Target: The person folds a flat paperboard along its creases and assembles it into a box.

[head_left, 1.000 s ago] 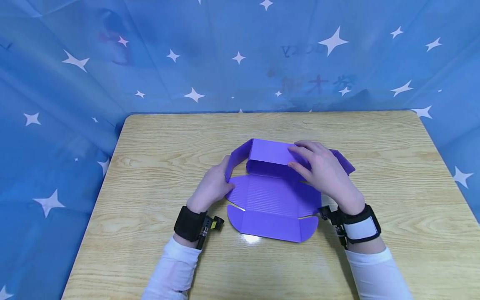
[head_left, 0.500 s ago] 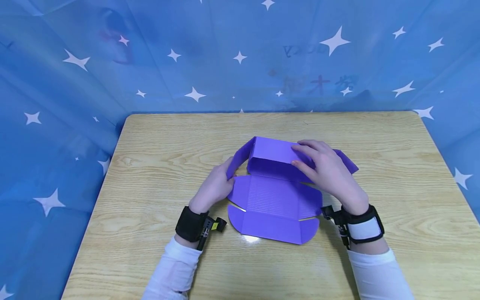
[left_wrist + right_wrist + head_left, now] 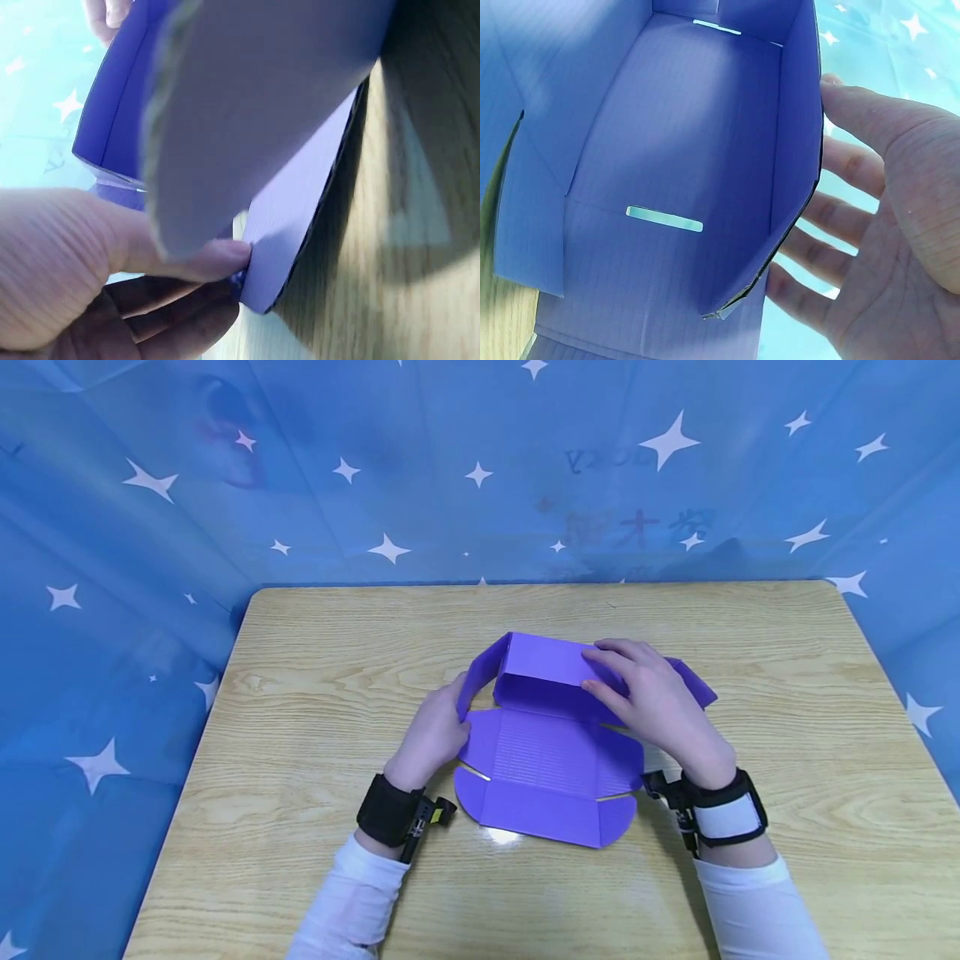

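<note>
A purple cardboard box, partly folded, has its ridged base flat on the table. Its back wall stands up, and a lid panel bends forward over it. At the left, my left hand pinches the lower end of the bent side flap; the left wrist view shows the thumb against purple card, fingers below. My right hand rests over the right end of the lid panel. In the right wrist view its loosely extended fingers lie along the panel's outer side.
Wood-grain table surrounds the box. The front wall with two rounded tabs lies flat toward me. Another flap sticks out beyond my right hand. A blue star-patterned cloth hangs behind and beside the table.
The lid panel and my right hand have shifted slightly right and up. My left hand has moved a little right, bringing the left flap's lower end inward.
</note>
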### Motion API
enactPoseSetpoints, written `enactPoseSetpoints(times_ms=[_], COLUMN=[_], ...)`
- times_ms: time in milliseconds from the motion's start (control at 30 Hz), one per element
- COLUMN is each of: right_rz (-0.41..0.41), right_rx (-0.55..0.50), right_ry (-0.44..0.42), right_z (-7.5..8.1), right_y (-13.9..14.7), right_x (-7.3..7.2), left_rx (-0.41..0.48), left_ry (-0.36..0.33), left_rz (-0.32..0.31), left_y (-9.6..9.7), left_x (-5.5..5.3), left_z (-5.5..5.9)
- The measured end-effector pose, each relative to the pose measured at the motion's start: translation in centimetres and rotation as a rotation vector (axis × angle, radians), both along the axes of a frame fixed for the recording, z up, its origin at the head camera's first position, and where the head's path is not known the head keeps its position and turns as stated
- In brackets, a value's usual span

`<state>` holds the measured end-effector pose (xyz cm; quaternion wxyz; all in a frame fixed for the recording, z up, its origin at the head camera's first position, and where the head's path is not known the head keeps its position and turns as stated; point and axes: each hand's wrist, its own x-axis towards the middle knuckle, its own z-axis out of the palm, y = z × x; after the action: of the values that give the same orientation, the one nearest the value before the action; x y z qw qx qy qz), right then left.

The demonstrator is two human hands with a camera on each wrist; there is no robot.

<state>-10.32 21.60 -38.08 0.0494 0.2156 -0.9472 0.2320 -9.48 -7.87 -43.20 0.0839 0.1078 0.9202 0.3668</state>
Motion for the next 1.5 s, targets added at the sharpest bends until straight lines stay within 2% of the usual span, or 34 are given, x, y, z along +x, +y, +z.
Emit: enactPoseSetpoints(times_ms=[100,367,600,833,967,1100,1200,1333,1500], right_rz=[-0.003,-0.001,0.002,0.005,0.011,0.024,0.029,0.029,0.028], right_rx=[0.006,0.015,0.009,0.010,0.010,0.013,0.017,0.025,0.039], right_ry=[-0.005,-0.013,-0.002,0.003,-0.007,-0.009,-0.006,-0.010,-0.020], right_z=[-0.1,-0.1,-0.1,-0.1,-0.1,-0.1,-0.2,-0.1,0.0], right_y=[0.0,-0.1,-0.1,0.0,0.0,0.0,0.0,0.0,0.1], right_x=[0.0,-0.1,0.0,-0.1,-0.1,-0.3,-0.3,-0.2,-0.2], left_rx=[-0.014,0.010,0.071,0.152,0.184,0.185,0.146,0.095,0.031], left_ry=[-0.004,-0.091,-0.151,-0.193,-0.192,-0.168,-0.130,-0.084,-0.082], left_rz=[-0.013,-0.042,-0.091,-0.178,-0.228,-0.214,-0.190,-0.207,-0.201], left_y=[0.2,0.3,0.3,-0.2,-0.7,-0.6,0.0,0.9,1.8], left_x=[0.0,0.1,0.1,-0.1,-0.3,-0.6,-0.9,-1.5,-2.3], left_z=[0.1,0.9,1.2,1.8,2.2,2.5,2.5,2.5,2.4])
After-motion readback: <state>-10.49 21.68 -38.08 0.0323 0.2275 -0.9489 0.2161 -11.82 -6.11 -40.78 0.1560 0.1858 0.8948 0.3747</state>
